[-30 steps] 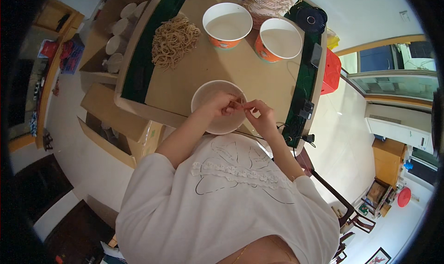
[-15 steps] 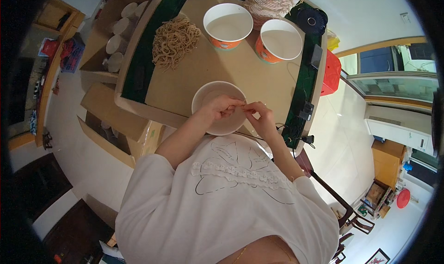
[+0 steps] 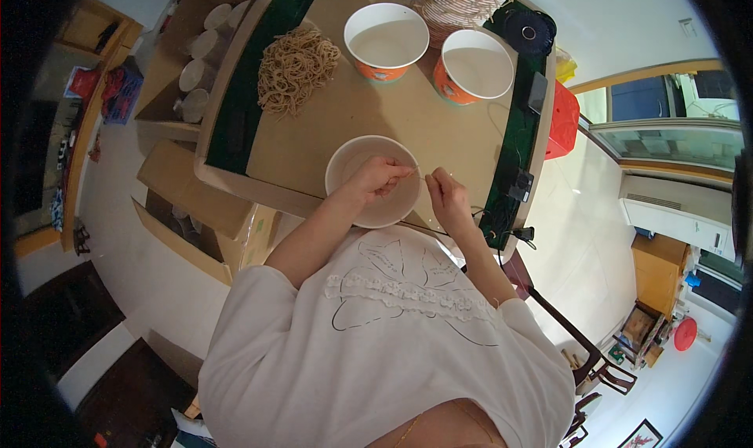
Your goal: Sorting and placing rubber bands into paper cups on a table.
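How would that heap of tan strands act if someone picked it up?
The heap would probably be floppy, since it looks thin-stranded and loosely curled. Lifting one part may drag up more, as it looks tangled.

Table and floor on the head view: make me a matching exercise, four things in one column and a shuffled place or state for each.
1. Nearest bowl
2. Tan strands
3. Orange-and-white tubs
4. Cardboard boxes

A. Tangled in a heap
B. Left of the table
C. Beneath the left hand
D. Upright, side by side

Pairs: 1-C, 2-A, 3-D, 4-B.
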Motion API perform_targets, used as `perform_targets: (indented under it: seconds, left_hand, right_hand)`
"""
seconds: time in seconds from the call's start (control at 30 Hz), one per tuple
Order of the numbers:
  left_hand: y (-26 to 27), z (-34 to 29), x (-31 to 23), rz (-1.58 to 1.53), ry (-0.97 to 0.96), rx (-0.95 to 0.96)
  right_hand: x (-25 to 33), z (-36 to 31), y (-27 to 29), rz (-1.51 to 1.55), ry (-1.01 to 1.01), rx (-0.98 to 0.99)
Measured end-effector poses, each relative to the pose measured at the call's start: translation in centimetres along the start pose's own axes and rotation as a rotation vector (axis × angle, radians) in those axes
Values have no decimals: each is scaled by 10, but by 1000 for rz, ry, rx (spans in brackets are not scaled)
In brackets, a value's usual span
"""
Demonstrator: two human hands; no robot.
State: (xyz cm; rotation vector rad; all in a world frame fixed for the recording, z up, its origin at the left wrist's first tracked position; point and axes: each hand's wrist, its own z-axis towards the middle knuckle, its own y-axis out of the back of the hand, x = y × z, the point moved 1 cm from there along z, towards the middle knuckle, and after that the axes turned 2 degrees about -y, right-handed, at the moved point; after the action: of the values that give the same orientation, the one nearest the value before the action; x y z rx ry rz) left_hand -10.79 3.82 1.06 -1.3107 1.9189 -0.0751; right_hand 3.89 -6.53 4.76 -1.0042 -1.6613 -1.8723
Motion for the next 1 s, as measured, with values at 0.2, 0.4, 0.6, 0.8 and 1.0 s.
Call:
perform_targets:
  seconds: [0.2, 0.4, 0.6, 0.8, 1.0]
  left_hand:
    - [-2, 3, 7, 166, -93, -92]
    - [-17, -15, -5, 777, -612, -339]
    - [-21, -20, -4, 940, -772, -371]
    - [-15, -13, 7, 714, -775, -341]
    - [-11, -11, 4, 764, -725, -338]
  right_hand:
    - [4, 3, -1, -10, -42, 19]
    - [9, 10, 0, 63, 58, -3]
    - [21, 25, 3, 82, 153, -6]
    - [-5, 26, -15, 504, -118, 34]
    - [-3, 21, -14, 278, -110, -50]
